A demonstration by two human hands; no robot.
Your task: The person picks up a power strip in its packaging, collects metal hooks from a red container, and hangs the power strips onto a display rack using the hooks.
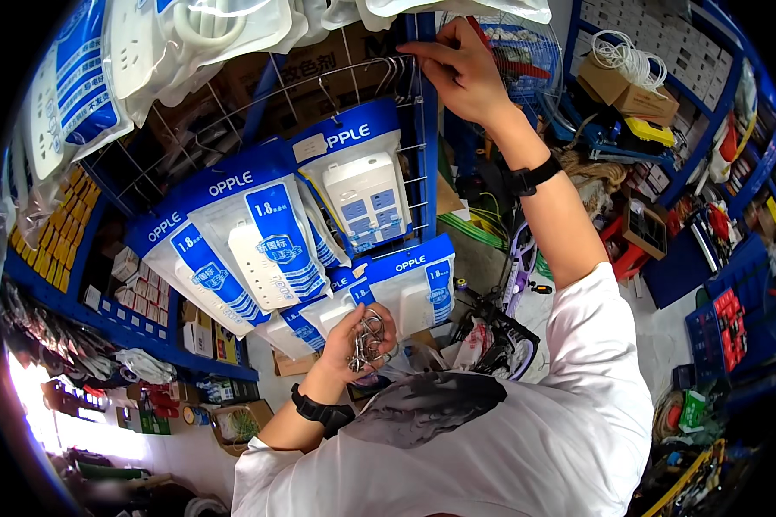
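Several bent metal hooks [367, 339] lie in my left hand [361, 339], its fingers curled around them, low in front of the hanging packs. My right hand [456, 71] is raised to the top right corner of a wire grid panel [284, 97], thumb and finger close together beside several hooks [388, 68] on the grid's wire. Whether the fingertips grip a hook cannot be told. Opple power strip packs [258, 239] in blue and clear plastic hang from the grid, with a multi-socket pack [365, 194] nearest the right hand. Another row of packs [414, 284] hangs below.
More bagged power strips [77, 84] hang close at the upper left. A blue shelf post [429, 168] borders the grid. Beyond it stand a wire-caged fan [517, 52] and a purple bicycle [524, 278]. Shelves with boxes [142, 284] are at the left; a cardboard box [640, 97] holds white cable.
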